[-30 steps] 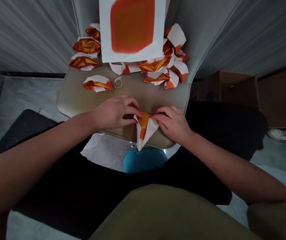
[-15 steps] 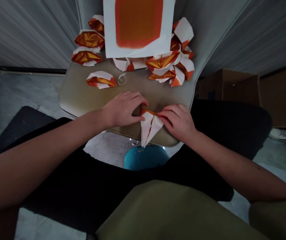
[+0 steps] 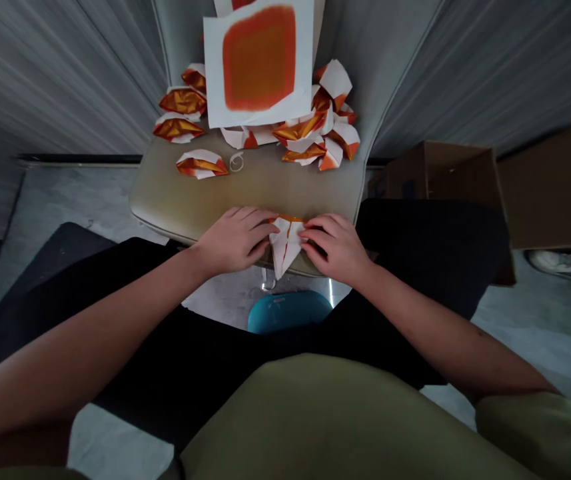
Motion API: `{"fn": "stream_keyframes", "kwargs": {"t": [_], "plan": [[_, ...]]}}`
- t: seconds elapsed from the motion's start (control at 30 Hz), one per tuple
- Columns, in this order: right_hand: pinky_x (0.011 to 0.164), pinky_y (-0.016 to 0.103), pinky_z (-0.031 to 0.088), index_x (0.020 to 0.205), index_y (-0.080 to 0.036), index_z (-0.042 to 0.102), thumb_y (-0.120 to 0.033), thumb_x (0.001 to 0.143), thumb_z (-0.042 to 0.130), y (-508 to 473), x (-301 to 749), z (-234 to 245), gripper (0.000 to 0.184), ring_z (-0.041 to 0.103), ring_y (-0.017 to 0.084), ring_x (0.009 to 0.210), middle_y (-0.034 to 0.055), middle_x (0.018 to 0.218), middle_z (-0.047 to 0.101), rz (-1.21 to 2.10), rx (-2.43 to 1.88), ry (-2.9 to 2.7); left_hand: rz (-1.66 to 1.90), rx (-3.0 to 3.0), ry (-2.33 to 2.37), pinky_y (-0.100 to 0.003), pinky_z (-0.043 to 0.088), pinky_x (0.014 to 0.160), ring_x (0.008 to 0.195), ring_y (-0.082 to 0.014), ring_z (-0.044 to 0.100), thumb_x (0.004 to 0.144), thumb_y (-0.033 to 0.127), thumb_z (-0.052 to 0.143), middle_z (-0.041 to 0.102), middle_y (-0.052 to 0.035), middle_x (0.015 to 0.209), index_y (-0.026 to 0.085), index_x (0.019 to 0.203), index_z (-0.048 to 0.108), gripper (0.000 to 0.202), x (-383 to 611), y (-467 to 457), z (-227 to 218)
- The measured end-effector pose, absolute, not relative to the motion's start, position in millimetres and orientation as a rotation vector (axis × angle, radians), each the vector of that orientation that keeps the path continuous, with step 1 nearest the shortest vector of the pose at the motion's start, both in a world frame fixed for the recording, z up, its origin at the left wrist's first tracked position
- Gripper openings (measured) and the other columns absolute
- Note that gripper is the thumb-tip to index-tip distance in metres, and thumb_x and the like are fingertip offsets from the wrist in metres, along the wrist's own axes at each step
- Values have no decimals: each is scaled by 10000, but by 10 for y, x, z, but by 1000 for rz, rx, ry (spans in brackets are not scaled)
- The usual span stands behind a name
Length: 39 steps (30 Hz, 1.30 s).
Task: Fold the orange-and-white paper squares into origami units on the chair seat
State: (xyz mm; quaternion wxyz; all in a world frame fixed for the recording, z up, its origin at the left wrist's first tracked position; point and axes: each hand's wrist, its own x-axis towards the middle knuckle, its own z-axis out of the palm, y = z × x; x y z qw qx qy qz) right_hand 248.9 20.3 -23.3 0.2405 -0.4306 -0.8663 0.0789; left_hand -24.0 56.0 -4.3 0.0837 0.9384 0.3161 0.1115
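A folded white-and-orange paper piece (image 3: 285,245) lies at the near edge of a beige tabletop (image 3: 245,197), its point hanging over the edge. My left hand (image 3: 235,240) holds its left side, and my right hand (image 3: 332,248) holds its right side. A thin orange line runs down its white face. Several folded paper units with shiny orange faces lie in loose piles at the back, such as one (image 3: 201,163) near a small white ring (image 3: 236,161). A sheet with an orange square (image 3: 259,60) stands behind them.
A teal object (image 3: 289,312) sits below the table's near edge, above my dark lap and an olive cloth (image 3: 325,427). Cardboard boxes (image 3: 440,177) stand at the right. Grey ribbed curtains (image 3: 55,80) rise on both sides.
The paper piece now shows mostly white, with its orange flap folded away, and looks narrower. My hands have moved closer around it. The whole view has shifted slightly.
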Motion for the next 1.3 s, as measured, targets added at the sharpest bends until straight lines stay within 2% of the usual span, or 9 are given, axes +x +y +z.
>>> {"fn": "stream_keyframes", "kwargs": {"t": [0.1, 0.2, 0.37, 0.53, 0.73, 0.8, 0.97, 1.17, 1.3], "plan": [[1068, 505, 475, 1197, -198, 736, -313, 946, 649, 246, 2565, -215, 290, 550, 320, 1288, 109, 1277, 705, 271, -1066, -2417, 313, 2837, 1041, -481, 523, 953, 1206, -330, 642, 974, 417, 596, 666, -120, 1368, 203, 1243, 684, 355, -257, 393, -12], [1083, 524, 470, 1235, -231, 724, -314, 914, 699, 275, 2606, -226, 333, 531, 324, 1339, 98, 1328, 688, 341, -1050, -2443, 323, 2827, 1134, -471, 533, 917, 1186, -329, 651, 980, 465, 609, 673, -126, 1351, 209, 1242, 686, 374, -249, 302, -31], [1035, 513, 493, 1136, -268, 772, -352, 945, 687, 300, 2590, -249, 225, 573, 316, 1298, 80, 1277, 716, 335, -1081, -2424, 407, 2777, 1132, -466, 540, 911, 1157, -310, 672, 1010, 459, 561, 703, -124, 1310, 219, 1174, 723, 333, -238, 321, -93], [1019, 487, 485, 1037, -289, 803, -334, 986, 626, 293, 2545, -243, 190, 615, 280, 1219, 53, 1209, 744, 361, -1128, -2330, 534, 2715, 1141, -481, 527, 949, 1183, -317, 664, 979, 538, 589, 707, -133, 1309, 216, 1095, 748, 377, -193, 308, -128], [978, 459, 479, 996, -261, 780, -436, 957, 662, 267, 2463, -205, 214, 640, 278, 1154, 66, 1158, 750, 381, -1191, -2265, 699, 2516, 1304, -444, 523, 937, 1115, -268, 673, 1016, 408, 552, 726, -100, 1235, 213, 945, 761, 294, -83, 278, -199], [950, 442, 483, 1001, -245, 766, -449, 955, 666, 275, 2430, -190, 231, 652, 275, 1114, 72, 1113, 757, 364, -1213, -2237, 734, 2470, 1343, -446, 521, 945, 1114, -266, 668, 1008, 396, 570, 722, -102, 1235, 207, 945, 754, 271, -51, 270, -212], [884, 424, 475, 1072, -223, 743, -365, 978, 635, 317, 2349, -168, 202, 661, 269, 1029, 81, 1031, 756, 359, -1302, -2205, 740, 2376, 1460, -466, 506, 967, 1135, -271, 655, 983, 372, 606, 712, -90, 1277, 217, 985, 734, 200, 19, 277, -195], [852, 438, 462, 1017, -233, 758, -376, 986, 616, 349, 2311, -184, 205, 644, 270, 974, 80, 997, 731, 337, -1340, -2194, 740, 2305, 1543, -465, 506, 953, 1095, -268, 660, 971, 355, 623, 725, -78, 1213, 226, 973, 729, 167, 78, 319, -156], [866, 440, 470, 1092, -230, 755, -380, 987, 620, 366, 2290, -187, 228, 646, 277, 1006, 90, 1071, 725, 306, -1367, -2177, 731, 2339, 1578, -480, 502, 982, 1162, -289, 637, 984, 368, 612, 692, -100, 1285, 234, 1167, 672, 235, 109, 277, -173]]}}
